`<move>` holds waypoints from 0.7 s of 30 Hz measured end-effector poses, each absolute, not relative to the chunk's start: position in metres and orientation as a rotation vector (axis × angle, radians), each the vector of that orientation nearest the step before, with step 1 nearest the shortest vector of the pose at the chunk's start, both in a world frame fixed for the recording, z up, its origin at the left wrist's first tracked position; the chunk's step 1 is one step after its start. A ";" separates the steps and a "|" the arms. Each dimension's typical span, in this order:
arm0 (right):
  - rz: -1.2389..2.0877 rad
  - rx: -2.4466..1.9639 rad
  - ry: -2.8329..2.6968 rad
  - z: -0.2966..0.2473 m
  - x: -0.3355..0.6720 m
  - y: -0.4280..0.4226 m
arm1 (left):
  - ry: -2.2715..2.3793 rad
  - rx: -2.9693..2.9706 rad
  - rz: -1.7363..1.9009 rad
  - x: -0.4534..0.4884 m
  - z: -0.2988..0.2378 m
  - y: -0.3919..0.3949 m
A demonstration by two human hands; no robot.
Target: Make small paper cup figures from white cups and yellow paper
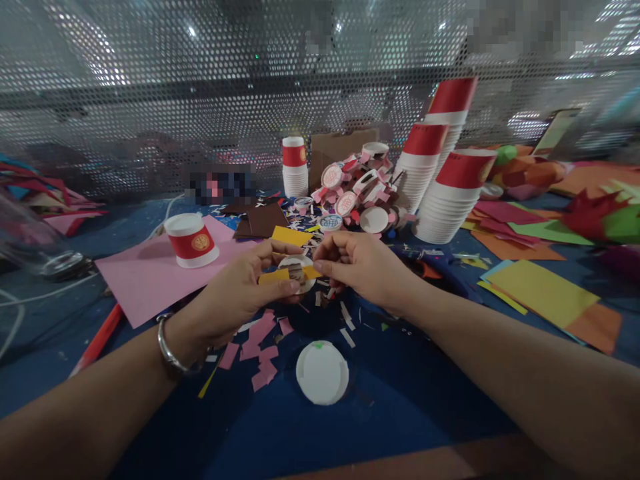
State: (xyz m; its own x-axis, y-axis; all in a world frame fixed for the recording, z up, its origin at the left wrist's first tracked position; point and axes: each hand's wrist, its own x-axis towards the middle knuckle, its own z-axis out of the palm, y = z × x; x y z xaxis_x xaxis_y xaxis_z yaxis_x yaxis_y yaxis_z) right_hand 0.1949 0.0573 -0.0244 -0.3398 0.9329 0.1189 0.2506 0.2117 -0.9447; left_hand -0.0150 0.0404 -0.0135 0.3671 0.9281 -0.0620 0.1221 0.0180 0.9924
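Standing beyond the fingers, stacked cups flank heaped discs.

The held disc is looking like matt white card to me, and the yellow strip on it is showing smooth, dull paper. The loose disc is appearing just as matt. The pink sheet is reading as flat, unglossy paper, the pink scraps likewise. The stacked cups are looking like smooth paper, faintly satiny. Over there, the bracelet is gleaming as polished silvery metal, while the perforated panel is giving off a duller, metallic sheen. The clear container is shining, plastic or glass, I'm not telling which.
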 end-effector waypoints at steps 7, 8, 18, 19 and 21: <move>1.109 -1.115 -1.776 -0.026 0.196 0.059 | 1.037 1.285 0.892 -0.011 -0.008 0.042; 1.086 -1.113 -1.790 -0.026 0.197 0.059 | 1.043 1.277 0.895 -0.011 -0.008 0.042; 0.663 -1.108 -1.895 -0.018 0.198 0.046 | 1.134 1.276 1.028 -0.013 -0.009 0.049; 0.697 -1.084 -1.940 -0.016 0.198 0.042 | 1.148 1.270 1.058 -0.013 -0.008 0.050; 0.797 -1.023 -2.077 -0.013 0.196 0.037 | 1.162 1.274 1.102 -0.013 -0.008 0.051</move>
